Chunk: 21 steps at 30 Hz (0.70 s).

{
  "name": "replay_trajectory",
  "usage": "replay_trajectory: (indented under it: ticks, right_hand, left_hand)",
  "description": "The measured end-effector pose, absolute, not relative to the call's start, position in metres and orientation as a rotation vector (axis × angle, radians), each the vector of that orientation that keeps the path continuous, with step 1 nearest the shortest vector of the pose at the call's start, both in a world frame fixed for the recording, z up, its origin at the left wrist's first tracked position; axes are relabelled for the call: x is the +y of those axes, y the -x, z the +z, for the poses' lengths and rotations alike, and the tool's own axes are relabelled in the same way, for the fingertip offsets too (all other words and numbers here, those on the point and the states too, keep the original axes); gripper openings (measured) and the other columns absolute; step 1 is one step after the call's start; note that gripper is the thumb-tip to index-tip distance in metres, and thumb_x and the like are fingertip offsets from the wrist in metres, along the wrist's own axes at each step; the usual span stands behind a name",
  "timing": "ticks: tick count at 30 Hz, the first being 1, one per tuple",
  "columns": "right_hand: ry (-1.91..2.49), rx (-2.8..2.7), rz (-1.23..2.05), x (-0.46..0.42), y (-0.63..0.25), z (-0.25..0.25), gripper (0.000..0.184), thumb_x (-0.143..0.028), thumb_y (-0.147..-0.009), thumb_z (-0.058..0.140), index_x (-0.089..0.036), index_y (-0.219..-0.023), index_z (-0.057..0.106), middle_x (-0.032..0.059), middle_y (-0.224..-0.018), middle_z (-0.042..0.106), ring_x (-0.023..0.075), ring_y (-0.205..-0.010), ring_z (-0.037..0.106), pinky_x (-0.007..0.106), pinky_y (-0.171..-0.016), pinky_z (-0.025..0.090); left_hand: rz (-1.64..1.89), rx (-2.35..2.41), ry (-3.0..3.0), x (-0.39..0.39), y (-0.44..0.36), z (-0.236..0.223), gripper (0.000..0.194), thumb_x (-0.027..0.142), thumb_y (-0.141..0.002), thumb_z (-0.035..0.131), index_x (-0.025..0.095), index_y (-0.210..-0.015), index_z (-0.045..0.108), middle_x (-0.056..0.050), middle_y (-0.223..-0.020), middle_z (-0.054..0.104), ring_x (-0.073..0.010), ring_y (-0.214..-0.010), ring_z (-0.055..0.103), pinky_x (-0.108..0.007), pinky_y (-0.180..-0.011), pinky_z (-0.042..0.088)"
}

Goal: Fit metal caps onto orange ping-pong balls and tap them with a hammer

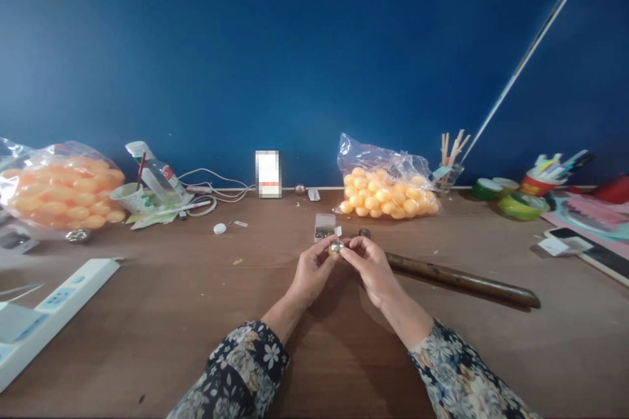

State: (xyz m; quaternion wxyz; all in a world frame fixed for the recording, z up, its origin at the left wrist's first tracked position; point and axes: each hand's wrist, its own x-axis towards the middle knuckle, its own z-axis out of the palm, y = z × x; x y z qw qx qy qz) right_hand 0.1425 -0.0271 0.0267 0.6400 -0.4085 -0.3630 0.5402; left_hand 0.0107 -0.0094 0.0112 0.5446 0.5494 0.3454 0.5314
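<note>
A blue wall [304,65] stands behind the back edge of a brown table [236,321]. On the table, a large clear bag of orange balls [63,193] fills the back left corner, and a smaller bag of orange balls [388,195] sits along the back edge, right of centre. A dark wooden stick [462,279] lies slantwise, its far end pointing toward the right edge. A white power strip [63,308] runs by the left edge. Over the middle of the table, the left hand [313,270] and right hand [371,270] meet, both grasping one small thing between thumbs and fingers. Just beyond them, toward the back edge, stands a small clear box [325,222]. The thing they grasp is a shiny ball [337,246], silvery on top and yellowish below.
</note>
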Motion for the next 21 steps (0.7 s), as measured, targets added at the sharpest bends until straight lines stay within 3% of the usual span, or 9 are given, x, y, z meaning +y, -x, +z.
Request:
replay_trajectory:
  ticks: [4,10,21]
  right_hand:
    - [0.936,-0.841,1.216,-0.0267,-0.1416,0.0250,0.031,-0.036,-0.061,0.080,-0.019,-0.081,0.063,0.0017,-0.083,0.071,0.0169,-0.078,0.065,0.032,-0.079,0.050]
    - [0.901,-0.792,1.267,-0.0256,-0.1423,0.0241,0.027,-0.035,-0.062,0.080,-0.019,-0.080,0.066,0.0013,-0.081,0.072,0.0161,-0.076,0.065,0.032,-0.080,0.051]
    - [0.963,-1.060,1.053,-0.0293,-0.1398,0.0222,0.022,-0.037,-0.071,0.073,-0.021,-0.082,0.064,0.0013,-0.083,0.069,0.0174,-0.078,0.065,0.031,-0.076,0.052]
  left_hand:
    - [1.209,0.789,-1.171,-0.0097,-0.0105,0.0137,0.044,0.031,-0.074,0.071,0.020,-0.116,0.064,-0.009,-0.113,0.069,-0.0250,-0.106,0.063,-0.036,-0.094,0.047]
    - [1.178,0.737,-1.034,-0.0110,-0.0106,0.0170,0.049,0.032,-0.072,0.073,0.018,-0.118,0.063,-0.010,-0.112,0.069,-0.0225,-0.099,0.065,-0.033,-0.091,0.047]
    - [1.234,0.779,-0.965,-0.0108,-0.0109,0.0207,0.048,0.035,-0.066,0.077,0.014,-0.108,0.068,-0.011,-0.106,0.071,-0.0229,-0.094,0.066,-0.036,-0.090,0.049]
